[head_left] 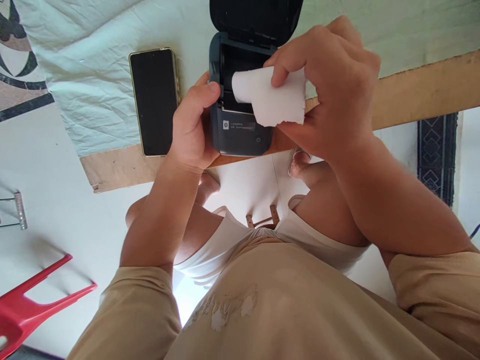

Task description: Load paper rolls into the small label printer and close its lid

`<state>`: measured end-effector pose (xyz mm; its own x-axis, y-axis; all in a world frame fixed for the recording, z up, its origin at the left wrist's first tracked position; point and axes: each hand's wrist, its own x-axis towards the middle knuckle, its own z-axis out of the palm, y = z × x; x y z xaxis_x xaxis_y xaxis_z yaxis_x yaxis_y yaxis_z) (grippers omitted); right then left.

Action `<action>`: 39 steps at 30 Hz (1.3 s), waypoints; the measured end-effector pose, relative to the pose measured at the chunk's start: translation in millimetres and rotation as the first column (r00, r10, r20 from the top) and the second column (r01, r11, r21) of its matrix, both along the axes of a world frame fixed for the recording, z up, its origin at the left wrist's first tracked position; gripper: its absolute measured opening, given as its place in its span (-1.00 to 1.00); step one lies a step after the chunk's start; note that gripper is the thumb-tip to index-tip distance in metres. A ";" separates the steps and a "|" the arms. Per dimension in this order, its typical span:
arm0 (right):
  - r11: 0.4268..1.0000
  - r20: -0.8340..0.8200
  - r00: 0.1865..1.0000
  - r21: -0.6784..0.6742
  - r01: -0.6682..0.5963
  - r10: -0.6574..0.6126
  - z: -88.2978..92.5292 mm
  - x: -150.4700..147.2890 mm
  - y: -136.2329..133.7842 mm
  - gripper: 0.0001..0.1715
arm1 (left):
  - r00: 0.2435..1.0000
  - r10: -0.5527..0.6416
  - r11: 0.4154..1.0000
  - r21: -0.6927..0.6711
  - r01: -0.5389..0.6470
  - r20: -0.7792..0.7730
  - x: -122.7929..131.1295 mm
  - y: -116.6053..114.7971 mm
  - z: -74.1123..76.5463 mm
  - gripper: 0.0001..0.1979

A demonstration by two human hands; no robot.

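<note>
A dark portable label printer [240,142] stands at the table's front edge with its black lid [257,20] swung up and back. My left hand [195,120] grips the printer's left side, its thumb on the rim of the paper bay. In my right hand [330,85] is a small white paper roll [275,95], pinched between the fingers and thumb. The roll is over the open bay, its loose torn end hanging over the printer's front. Whether the roll touches the bay's floor is hidden.
A smartphone [154,102] with a dark screen lies left of the printer. Pale green cloth [101,75] covers much of the wooden table [120,167]. On the floor at left is a red plastic stool [26,305]. A dark patterned mat [437,155] lies at right.
</note>
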<state>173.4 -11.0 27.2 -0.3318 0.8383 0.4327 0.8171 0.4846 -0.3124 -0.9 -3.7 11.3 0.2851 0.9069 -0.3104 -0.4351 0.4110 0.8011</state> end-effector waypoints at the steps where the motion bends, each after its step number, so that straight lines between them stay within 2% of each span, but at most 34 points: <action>1: 1.000 -0.007 1.000 0.004 0.012 -0.012 0.1 -0.2 -0.5 -0.67 | 1.000 0.009 1.000 -0.010 -0.009 -0.011 0.2 -0.1 0.0 -0.80; 4: 1.000 -0.065 0.998 0.001 -0.003 0.003 0.9 -2.1 -1.9 -0.71 | 0.999 0.030 0.999 -0.033 -0.031 -0.032 0.8 -0.2 0.6 -0.78; 6: 1.000 -0.092 0.996 -0.011 -0.023 0.022 1.1 -4.0 -2.3 -0.73 | 1.000 0.016 1.000 0.008 -0.016 -0.017 1.1 -0.1 1.5 -0.81; 11: 0.999 -0.035 0.999 -0.047 -0.003 0.001 -0.2 -7.5 -1.9 -0.75 | 0.997 -0.049 0.995 0.088 0.043 0.064 0.7 -0.5 4.4 -0.82; 15: 0.999 -0.065 0.998 -0.048 -0.014 0.011 0.3 -8.5 -2.3 -0.78 | 0.997 -0.036 0.996 0.090 0.030 0.070 0.6 -1.1 3.9 -0.83; 21: 0.989 -0.039 0.999 -0.149 0.002 -0.008 2.3 -10.1 -2.0 -0.80 | 0.997 -0.013 0.995 0.096 0.005 0.082 3.3 -0.8 1.9 -0.83; 25: 0.995 0.012 1.000 -0.102 0.012 -0.011 2.1 -10.7 -2.7 -0.72 | 0.996 -0.015 0.996 0.093 0.007 0.084 3.5 -1.1 2.4 -0.83; 30: 0.994 0.045 0.994 -0.047 0.097 -0.095 2.0 -12.4 -4.1 -0.77 | 0.998 -0.021 0.997 0.077 0.016 0.067 1.6 -1.6 3.9 -0.86; 34: 0.999 -0.035 0.999 0.020 0.038 -0.037 1.3 -8.7 -1.8 -0.80 | 0.998 -0.016 0.997 0.080 0.012 0.054 2.7 -1.1 3.8 -0.83; 39: 0.999 -0.129 0.991 0.031 0.026 -0.022 -0.4 -7.8 -1.1 -0.80 | 0.997 0.049 0.994 0.096 -0.054 0.051 7.1 -1.3 2.4 -0.81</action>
<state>165.6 -12.1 26.7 -0.2516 0.8300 0.4979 0.7827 0.4771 -0.3998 6.2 -5.0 13.7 0.2496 0.9461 -0.2065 -0.4934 0.3077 0.8136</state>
